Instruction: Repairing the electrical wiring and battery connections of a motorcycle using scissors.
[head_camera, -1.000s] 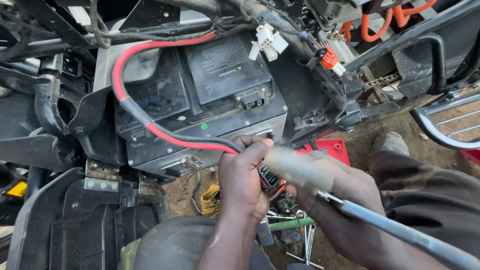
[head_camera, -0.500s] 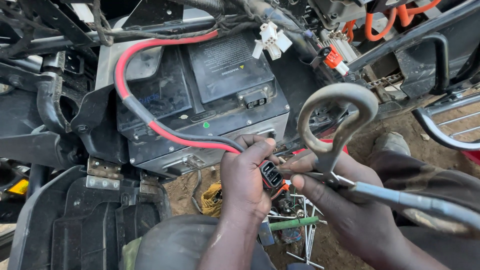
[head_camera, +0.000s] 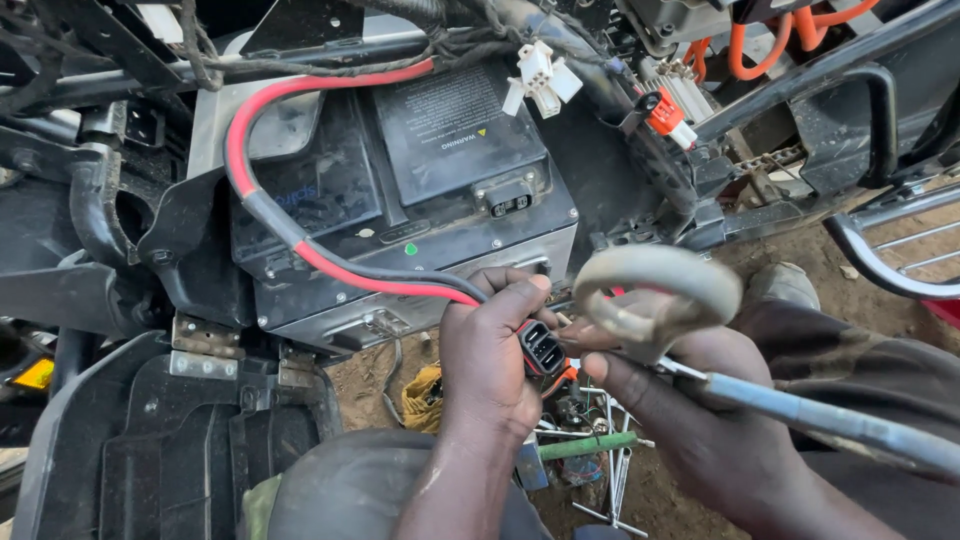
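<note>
A person's left hand is clenched around a black rectangular plug with orange trim, its fingers wrapped over the plug's back so the socket face points toward the right hand. The plug sits at the end of a thick red and black cable that runs up and away from the left fingers, loops over the top of the battery and bends back down. The right hand, just beside the left, is closed on a long grey metal rod whose looped, ring-shaped end rises above the right fingers, blurred, close to the plug; the rod's shaft trails off past the right wrist toward the frame's edge. Beneath both hands lie loose metal tools, among them a green-handled tool, on bare brown dirt ground, with a crumpled yellow rag just left of the left wrist. Beyond the left fingers sits a large black box-shaped battery pack with a grey metal lower casing, set within a dark vehicle frame. Farther off, above the fingers, a white plastic multi-pin connector hangs from a wire bundle, and an orange-capped connector lies to its right, near coiled orange cables at the top edge.
</note>
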